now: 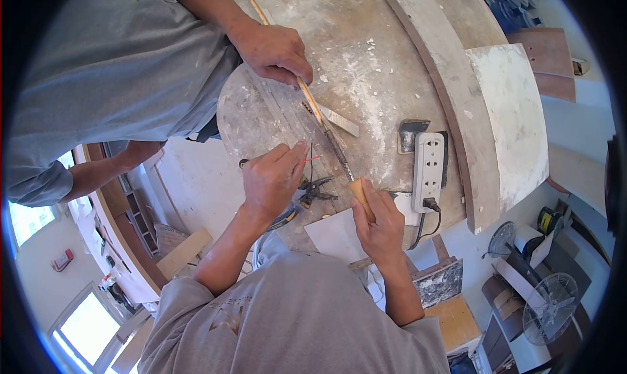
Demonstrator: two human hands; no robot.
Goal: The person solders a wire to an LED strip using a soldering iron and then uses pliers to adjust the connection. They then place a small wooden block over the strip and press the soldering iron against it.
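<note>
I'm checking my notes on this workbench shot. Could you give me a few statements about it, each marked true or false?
1. The right hand grips a wooden handle. True.
2. Nothing is plugged into the power strip. False: a black plug sits in the end nearest the right hand.
3. The left hand holds the pliers. False: the pliers lie on the round bench beside that hand, which pinches a thin red stick.
4. Another person's hand rests on a long wooden strip on the bench. True.
</note>
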